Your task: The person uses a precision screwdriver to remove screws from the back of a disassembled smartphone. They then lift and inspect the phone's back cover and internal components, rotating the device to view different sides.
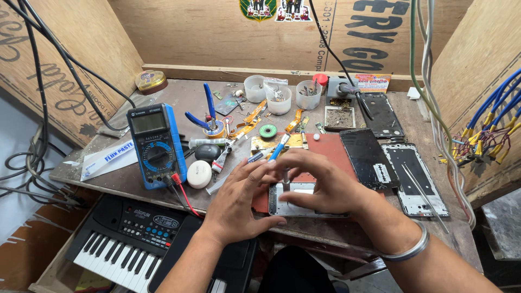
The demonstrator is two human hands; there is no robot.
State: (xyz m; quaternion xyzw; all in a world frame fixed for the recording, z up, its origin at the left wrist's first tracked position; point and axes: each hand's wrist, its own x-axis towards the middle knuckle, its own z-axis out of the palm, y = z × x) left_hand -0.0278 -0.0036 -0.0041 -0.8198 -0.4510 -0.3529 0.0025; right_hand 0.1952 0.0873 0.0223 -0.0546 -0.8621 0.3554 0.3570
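Clearly, both hands work at one spot, near the front edge of the worktop [325, 230].

Phone frame [290, 203]: a thin silver frame of an opened phone; it lies flat, partly on the red mat [331, 152].
Left hand [239, 198]: it rests at the left end of the frame, fingers spread and apart; it grips nothing that I can see.
Right hand [320, 182]: it lies curved over the frame and presses it down; a metal bangle [410, 249] is on the wrist.
Screwdriver [279, 147]: a small one with a blue handle, standing up between the two hands; which fingers hold it, I cannot tell.
Handling: I judge the frame to be light, stiff, but thin and easy to bend; the smooth metal may slip. Better to take it by the long side edges, not by the middle.
Neighbours: a blue multimeter [157, 145] stands well apart on the left; dark phone screens [369, 157] lie just beside on the right.
Hidden: the right hand covers most of the frame, so the screwdriver tip and any screws do not show.
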